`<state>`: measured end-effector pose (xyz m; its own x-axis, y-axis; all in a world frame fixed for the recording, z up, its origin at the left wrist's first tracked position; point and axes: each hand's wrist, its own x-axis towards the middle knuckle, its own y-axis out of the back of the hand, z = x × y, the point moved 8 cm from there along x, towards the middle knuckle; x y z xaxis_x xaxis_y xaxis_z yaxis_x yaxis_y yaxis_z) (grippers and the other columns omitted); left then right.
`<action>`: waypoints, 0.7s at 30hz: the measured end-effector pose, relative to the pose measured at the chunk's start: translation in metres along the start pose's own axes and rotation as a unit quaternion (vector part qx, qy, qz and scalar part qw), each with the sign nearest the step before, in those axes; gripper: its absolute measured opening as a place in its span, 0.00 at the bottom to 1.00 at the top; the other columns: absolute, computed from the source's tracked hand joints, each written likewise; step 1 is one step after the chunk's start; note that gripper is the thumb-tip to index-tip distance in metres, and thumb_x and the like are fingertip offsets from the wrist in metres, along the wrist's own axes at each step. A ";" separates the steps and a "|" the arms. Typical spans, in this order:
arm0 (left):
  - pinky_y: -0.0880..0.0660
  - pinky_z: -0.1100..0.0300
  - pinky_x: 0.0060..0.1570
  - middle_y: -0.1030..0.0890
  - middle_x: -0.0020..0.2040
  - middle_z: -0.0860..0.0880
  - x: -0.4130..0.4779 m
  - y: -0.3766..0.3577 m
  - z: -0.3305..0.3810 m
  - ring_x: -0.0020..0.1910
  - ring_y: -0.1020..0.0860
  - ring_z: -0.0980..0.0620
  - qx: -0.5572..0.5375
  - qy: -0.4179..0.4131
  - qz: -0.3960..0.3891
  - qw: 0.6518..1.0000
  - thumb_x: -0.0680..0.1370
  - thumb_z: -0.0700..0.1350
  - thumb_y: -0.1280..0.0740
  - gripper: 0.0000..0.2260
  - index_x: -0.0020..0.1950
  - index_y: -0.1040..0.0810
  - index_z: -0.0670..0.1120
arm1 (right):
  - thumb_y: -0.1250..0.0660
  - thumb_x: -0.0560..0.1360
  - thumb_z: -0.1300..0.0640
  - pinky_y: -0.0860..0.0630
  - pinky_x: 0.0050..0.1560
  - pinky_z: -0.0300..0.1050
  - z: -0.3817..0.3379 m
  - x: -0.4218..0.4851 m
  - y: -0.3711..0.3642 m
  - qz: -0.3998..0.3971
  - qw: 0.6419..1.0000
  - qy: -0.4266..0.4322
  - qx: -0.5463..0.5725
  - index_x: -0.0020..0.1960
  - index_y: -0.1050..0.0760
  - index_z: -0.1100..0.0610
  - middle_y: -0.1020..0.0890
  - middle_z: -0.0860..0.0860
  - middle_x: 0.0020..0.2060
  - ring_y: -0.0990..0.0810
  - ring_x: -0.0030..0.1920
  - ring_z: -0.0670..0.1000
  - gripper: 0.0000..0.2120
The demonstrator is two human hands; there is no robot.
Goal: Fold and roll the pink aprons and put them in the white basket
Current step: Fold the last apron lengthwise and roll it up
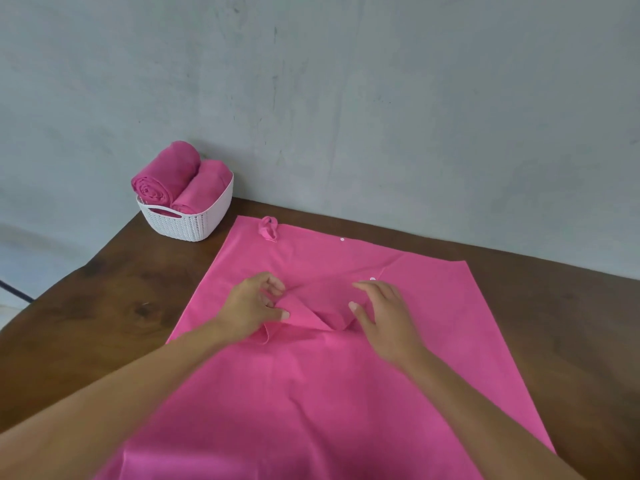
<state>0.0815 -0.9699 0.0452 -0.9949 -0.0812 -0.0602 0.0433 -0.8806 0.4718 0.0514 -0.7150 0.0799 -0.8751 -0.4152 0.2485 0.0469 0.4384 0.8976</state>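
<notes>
A pink apron (311,393) lies spread flat over the dark wooden table (114,306), reaching from the near edge toward the wall. At its middle, a loose flap of pink fabric (308,315) is bunched up. My left hand (254,306) pinches the left end of that flap between thumb and fingers. My right hand (381,315) hovers over the flap's right end, fingers relaxed and spread, touching the cloth. A small knotted strap (268,228) sits at the apron's far edge. The white basket (188,220) stands at the table's far left corner, holding two rolled pink aprons (166,174).
A grey plaster wall rises right behind the table. Bare wood shows to the left of the apron and along the right side (554,323). The table's left edge runs diagonally near the basket, with floor beyond it.
</notes>
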 end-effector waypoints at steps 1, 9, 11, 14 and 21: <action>0.26 0.70 0.38 0.17 0.46 0.54 0.001 0.007 -0.006 0.34 0.23 0.58 0.008 0.006 -0.004 1.000 0.66 0.38 0.17 0.19 0.52 0.20 0.47 | 0.38 0.83 0.49 0.36 0.72 0.46 -0.004 0.009 -0.002 0.000 1.000 0.008 -0.005 0.71 0.27 0.53 0.24 0.48 0.66 0.32 0.69 0.50 0.18; 0.36 0.59 0.35 0.32 0.27 0.57 0.020 0.034 -0.044 0.29 0.35 0.57 -0.022 0.025 -0.001 0.999 0.73 0.36 0.23 0.22 0.28 0.28 0.54 | 0.36 0.82 0.49 0.33 0.69 0.51 -0.026 0.082 -0.036 -0.043 0.999 0.033 -0.001 0.65 0.23 0.55 0.21 0.51 0.61 0.29 0.65 0.53 0.15; 0.32 0.56 0.36 0.27 0.29 0.54 0.026 0.039 -0.045 0.30 0.30 0.55 -0.039 0.021 0.007 0.999 0.77 0.39 0.26 0.17 0.31 0.25 0.51 | 0.37 0.82 0.49 0.34 0.70 0.50 -0.035 0.105 -0.041 -0.055 0.997 0.045 -0.005 0.65 0.23 0.55 0.21 0.51 0.61 0.28 0.65 0.53 0.15; 0.33 0.53 0.36 0.28 0.33 0.48 0.036 0.042 -0.036 0.32 0.31 0.51 -0.044 0.014 0.027 0.999 0.80 0.47 0.29 0.17 0.36 0.29 0.41 | 0.36 0.82 0.50 0.34 0.68 0.48 -0.050 0.141 -0.047 -0.075 0.996 0.052 0.004 0.65 0.23 0.55 0.21 0.51 0.62 0.29 0.66 0.53 0.15; 0.39 0.57 0.32 0.37 0.27 0.54 0.065 0.069 -0.030 0.28 0.38 0.55 0.024 0.024 0.165 0.986 0.80 0.46 0.30 0.22 0.32 0.39 0.48 | 0.43 0.85 0.50 0.33 0.67 0.51 -0.097 0.195 -0.092 -0.192 0.975 0.112 -0.023 0.63 0.23 0.55 0.22 0.52 0.63 0.30 0.63 0.54 0.15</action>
<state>0.0230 -1.0494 0.0474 -0.9221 -0.3820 0.0625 0.3579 -0.7798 0.5136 -0.0770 -0.9138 0.0810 -0.7049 -0.7081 -0.0411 -0.2378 0.1813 0.9543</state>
